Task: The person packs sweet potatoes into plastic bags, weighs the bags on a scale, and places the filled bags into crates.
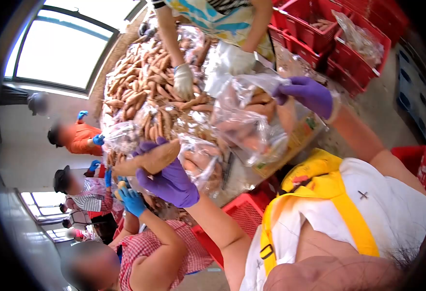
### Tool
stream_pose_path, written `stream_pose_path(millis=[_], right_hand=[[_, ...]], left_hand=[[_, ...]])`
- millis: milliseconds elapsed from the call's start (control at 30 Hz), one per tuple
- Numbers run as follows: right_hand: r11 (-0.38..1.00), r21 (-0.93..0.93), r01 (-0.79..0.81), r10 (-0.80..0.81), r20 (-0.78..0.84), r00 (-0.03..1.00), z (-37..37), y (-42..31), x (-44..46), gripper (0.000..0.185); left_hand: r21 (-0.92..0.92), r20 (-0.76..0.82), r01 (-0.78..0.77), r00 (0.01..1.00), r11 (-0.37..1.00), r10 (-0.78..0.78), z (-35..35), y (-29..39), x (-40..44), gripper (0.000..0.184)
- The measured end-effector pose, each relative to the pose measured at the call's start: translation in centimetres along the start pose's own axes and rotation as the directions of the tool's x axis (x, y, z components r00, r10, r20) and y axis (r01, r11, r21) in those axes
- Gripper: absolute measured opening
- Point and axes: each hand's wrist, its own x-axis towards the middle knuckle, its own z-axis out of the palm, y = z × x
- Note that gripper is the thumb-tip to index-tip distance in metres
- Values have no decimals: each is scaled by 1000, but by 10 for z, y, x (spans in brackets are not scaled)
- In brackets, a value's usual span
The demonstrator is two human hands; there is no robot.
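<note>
Left hand (174, 183) grips a sweet potato (150, 160) apart from the plastic bag (237, 121); right hand (311, 95) pinches the bag's edge, best held wide.

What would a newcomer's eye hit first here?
Probably the big heap of brown roots, upper left of centre. Next, the bright purple gloves: the left hand holds one long root near the middle, while the right hand, right of centre, holds the edge of a clear bag of roots. Stacked red crates stand out at upper right.
</note>
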Motion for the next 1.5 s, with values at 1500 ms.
stream_pose_path(millis=[1500], right_hand=[[989,-130,66,-60,46,997,-101,-19,-30,32]], left_hand=[[400,523,-294,851,-868,-47,11,-108,-154,38]])
